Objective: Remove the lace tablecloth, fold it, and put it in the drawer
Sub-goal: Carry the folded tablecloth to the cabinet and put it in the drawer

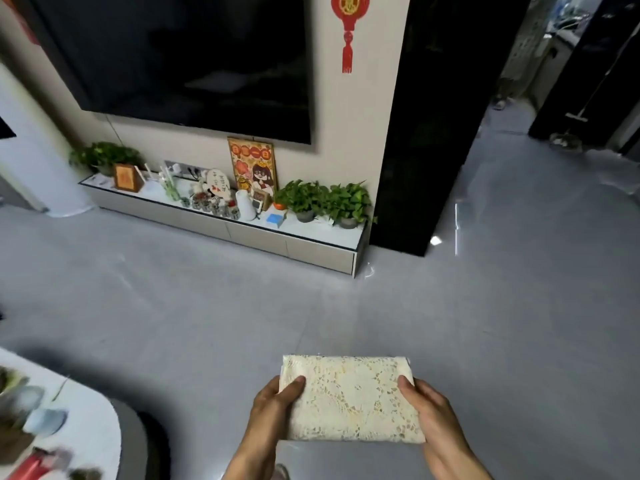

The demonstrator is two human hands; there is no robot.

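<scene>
The cream lace tablecloth [351, 398] is folded into a thick flat rectangle and held level in front of me above the grey floor. My left hand [273, 407] grips its left edge with the thumb on top. My right hand [427, 415] grips its right edge the same way. Ahead, along the wall under the television, runs a low cabinet with shut drawer fronts [256, 235]; the rightmost drawer front [320, 255] is nearest to me.
The cabinet top [311, 226] carries potted plants [325, 199], a framed picture [252, 168], a white jug and small ornaments. A white rounded table [97, 431] with cups and clutter sits at lower left. A black pillar [422, 133] stands right of the cabinet.
</scene>
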